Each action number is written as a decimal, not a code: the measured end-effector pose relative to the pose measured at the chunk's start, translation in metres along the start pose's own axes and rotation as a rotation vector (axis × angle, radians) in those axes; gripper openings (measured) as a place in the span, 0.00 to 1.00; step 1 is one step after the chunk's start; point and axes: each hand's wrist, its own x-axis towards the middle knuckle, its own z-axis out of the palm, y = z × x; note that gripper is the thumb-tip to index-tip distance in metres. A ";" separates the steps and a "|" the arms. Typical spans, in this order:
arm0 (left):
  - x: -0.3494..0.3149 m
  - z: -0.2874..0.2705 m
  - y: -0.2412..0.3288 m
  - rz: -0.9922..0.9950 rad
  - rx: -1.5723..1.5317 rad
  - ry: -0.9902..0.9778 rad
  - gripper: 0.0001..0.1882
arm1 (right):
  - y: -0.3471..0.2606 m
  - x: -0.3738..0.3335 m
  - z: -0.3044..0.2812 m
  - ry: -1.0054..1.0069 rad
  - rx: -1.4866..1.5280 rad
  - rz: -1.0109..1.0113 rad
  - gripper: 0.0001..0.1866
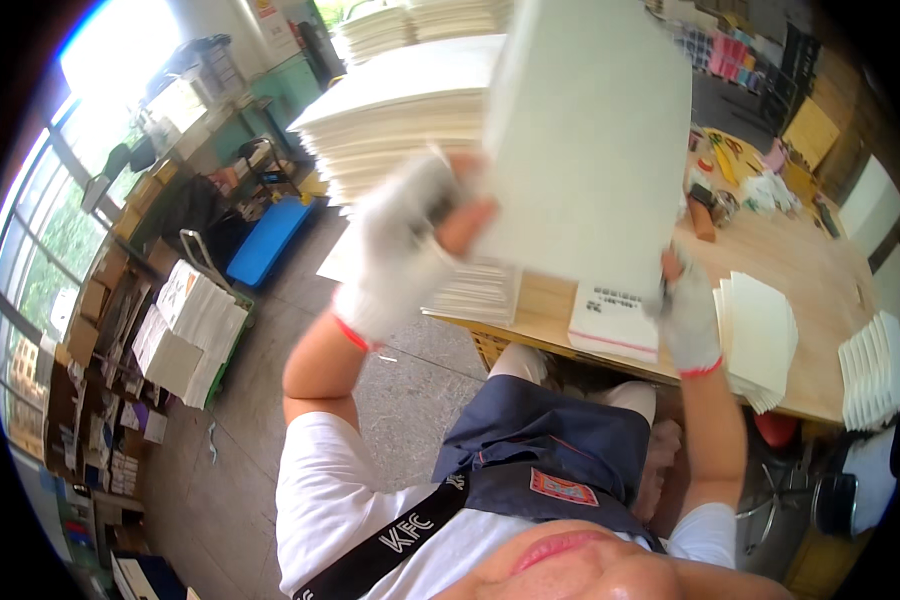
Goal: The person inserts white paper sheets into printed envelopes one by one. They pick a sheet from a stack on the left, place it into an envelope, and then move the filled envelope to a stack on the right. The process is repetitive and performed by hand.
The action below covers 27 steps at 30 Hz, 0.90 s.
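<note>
Currently | left hand (400, 240) pinches sheet (590, 150) at left edge | right hand (688, 315) pinches lower corner | floor (305, 275) open left of table (825, 285)

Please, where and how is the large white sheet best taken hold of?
The sheet is probably best pinched at its left edge and lower-right corner, left hand from the left, right hand from the right: it looks broad and thin, these parts nearest the hands.

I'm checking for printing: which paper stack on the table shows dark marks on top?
The squared white stack just left of the right hand; its top bears dark marks, while the fanned cream stack to that hand's right looks plain.
</note>
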 end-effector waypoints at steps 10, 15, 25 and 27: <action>0.069 -0.117 -0.145 -0.392 0.543 -0.005 0.22 | -0.072 0.116 0.168 -0.312 -0.537 -0.185 0.13; 0.032 -0.084 -0.172 -0.207 -0.044 0.298 0.17 | -0.064 0.118 0.137 -0.358 -0.395 -0.122 0.17; -0.377 0.054 -0.305 -1.147 -0.182 0.246 0.24 | 0.076 -0.045 -0.121 0.356 -0.231 0.244 0.13; -0.394 0.113 -0.224 -1.485 -0.475 0.182 0.18 | 0.093 -0.093 -0.196 0.699 -0.242 0.247 0.12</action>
